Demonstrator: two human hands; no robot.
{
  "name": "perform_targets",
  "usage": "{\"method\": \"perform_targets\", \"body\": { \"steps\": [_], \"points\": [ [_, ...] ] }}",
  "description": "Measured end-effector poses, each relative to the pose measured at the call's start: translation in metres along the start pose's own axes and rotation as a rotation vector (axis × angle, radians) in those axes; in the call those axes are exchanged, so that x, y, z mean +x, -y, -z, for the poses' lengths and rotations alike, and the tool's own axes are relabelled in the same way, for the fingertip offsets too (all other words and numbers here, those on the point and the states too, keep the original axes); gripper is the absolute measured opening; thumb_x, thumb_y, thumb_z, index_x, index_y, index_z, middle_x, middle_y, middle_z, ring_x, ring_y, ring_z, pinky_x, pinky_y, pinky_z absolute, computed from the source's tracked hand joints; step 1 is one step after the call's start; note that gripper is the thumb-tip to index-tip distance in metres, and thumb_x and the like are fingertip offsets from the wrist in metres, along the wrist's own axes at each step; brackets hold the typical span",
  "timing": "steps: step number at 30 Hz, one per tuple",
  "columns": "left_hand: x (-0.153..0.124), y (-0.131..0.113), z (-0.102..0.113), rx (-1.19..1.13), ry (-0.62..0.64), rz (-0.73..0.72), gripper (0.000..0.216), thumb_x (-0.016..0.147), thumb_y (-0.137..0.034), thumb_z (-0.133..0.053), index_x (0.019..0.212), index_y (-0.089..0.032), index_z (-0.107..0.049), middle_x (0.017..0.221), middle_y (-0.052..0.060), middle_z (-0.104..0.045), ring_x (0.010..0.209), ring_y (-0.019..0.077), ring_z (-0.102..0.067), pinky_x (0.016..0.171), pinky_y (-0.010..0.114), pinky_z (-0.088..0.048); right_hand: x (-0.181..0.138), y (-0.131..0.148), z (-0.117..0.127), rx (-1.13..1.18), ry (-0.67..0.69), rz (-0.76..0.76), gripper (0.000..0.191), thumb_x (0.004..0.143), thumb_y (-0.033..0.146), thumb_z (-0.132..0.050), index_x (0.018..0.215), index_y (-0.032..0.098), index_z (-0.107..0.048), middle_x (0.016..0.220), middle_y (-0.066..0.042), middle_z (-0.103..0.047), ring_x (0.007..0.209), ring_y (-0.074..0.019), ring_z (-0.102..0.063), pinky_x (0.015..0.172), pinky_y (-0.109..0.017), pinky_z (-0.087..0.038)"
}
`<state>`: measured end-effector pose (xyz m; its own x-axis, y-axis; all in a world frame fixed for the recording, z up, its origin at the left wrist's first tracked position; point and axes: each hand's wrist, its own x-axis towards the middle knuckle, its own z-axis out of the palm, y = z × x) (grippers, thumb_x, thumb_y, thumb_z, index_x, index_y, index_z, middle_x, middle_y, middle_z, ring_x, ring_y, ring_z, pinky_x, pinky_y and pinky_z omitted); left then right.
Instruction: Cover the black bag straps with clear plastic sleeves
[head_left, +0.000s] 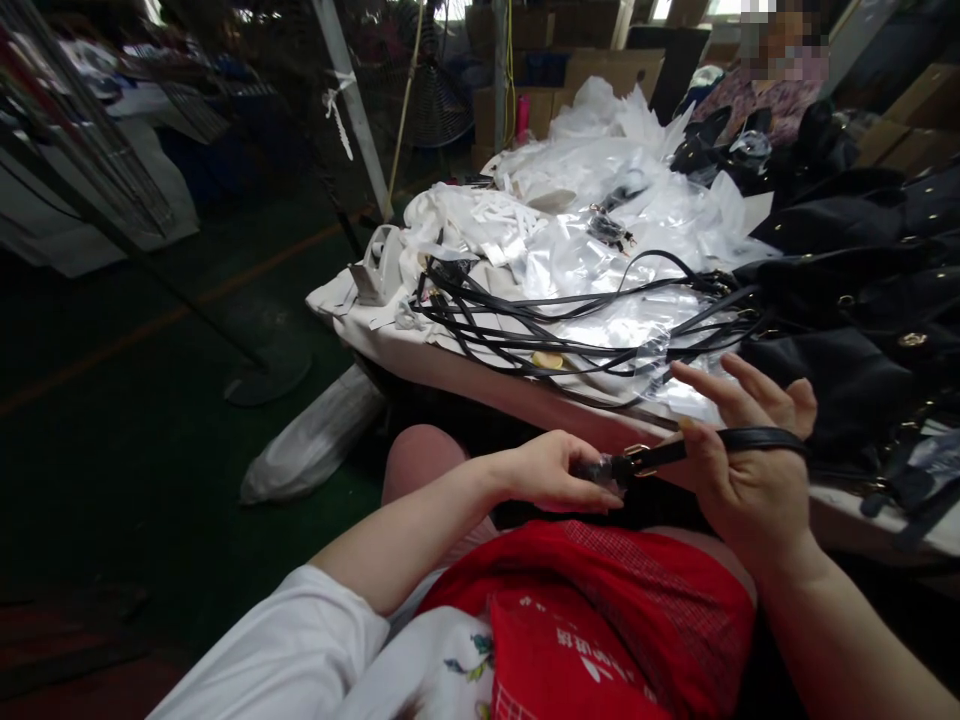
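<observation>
A black strap point(739, 440) with a gold buckle point(639, 456) runs between both hands above my lap. My left hand point(555, 470) is closed round the strap's end, just left of the buckle. My right hand point(746, 450) has the strap lying across its palm under the thumb, with the fingers stretched up and apart. Several more black straps point(540, 320) lie tangled on the table in front, on clear plastic bags point(592, 260).
Black bags point(862, 320) are heaped at the table's right. White plastic wrappers point(600, 150) are piled at the back. A red apron point(600, 620) covers my lap. Another person point(765, 90) sits at the far side. A fan stand point(262, 375) is on the floor to the left.
</observation>
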<state>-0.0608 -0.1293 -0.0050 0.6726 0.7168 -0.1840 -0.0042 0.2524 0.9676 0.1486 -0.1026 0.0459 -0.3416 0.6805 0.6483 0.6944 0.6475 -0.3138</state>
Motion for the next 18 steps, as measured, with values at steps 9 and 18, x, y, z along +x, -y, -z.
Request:
{"method": "perform_targets", "body": {
  "steps": [9,18],
  "points": [
    [0.002,0.026,-0.008,0.103,-0.105,0.043,0.023,0.075,-0.035,-0.077,0.085,-0.014,-0.076,0.078,-0.001,-0.068,0.072,0.0096,-0.059,0.069,0.018,-0.044,-0.006,-0.005,-0.001,0.011,-0.01,-0.109,0.038,0.1,0.041,-0.037,0.121,0.026,-0.066,0.115,-0.009,-0.07,0.129,-0.0281,-0.053,0.114,-0.054,-0.024],
    [0.005,0.03,-0.017,-0.129,-0.138,-0.029,0.052,0.061,-0.037,-0.087,0.105,-0.013,-0.072,0.094,0.006,-0.073,0.083,0.0151,-0.066,0.08,0.025,-0.05,-0.027,0.003,0.006,-0.052,-0.134,-0.057,0.039,0.098,0.036,-0.037,0.123,0.028,-0.066,0.108,-0.006,-0.071,0.126,-0.03,-0.056,0.115,-0.055,-0.021]
  ]
}}
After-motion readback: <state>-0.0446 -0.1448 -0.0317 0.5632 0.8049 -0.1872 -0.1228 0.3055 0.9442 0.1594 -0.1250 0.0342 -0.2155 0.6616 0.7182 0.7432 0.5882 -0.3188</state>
